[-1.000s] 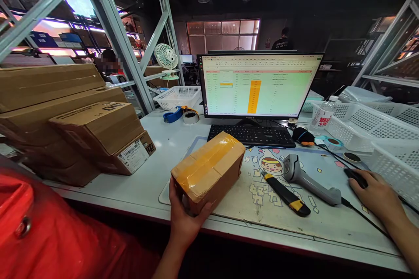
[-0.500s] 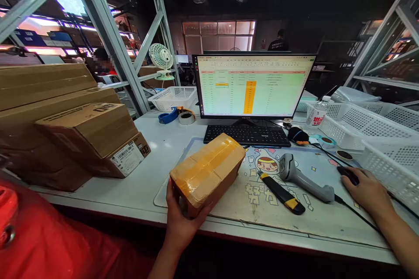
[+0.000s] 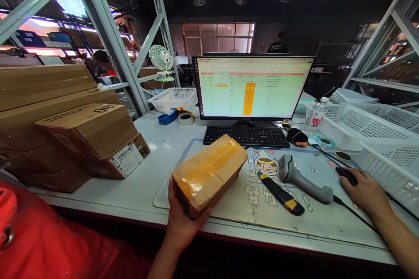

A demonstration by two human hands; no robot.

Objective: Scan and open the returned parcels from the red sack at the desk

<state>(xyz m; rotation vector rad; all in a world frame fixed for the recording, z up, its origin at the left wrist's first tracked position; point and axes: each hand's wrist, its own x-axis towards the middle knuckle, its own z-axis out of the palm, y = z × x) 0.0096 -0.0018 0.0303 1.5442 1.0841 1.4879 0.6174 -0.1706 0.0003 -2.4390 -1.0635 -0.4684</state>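
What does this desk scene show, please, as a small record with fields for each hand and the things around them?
left hand: grips the near end of the brown cardboard parcel wrapped in yellow tape
right hand: rests on the black computer mouse
between hands: grey handheld barcode scanner and black-and-yellow utility knife, side by side on the printed desk mat
behind: black keyboard, lit monitor showing a spreadsheet
left side: stack of brown cardboard boxes
right side: white perforated plastic baskets
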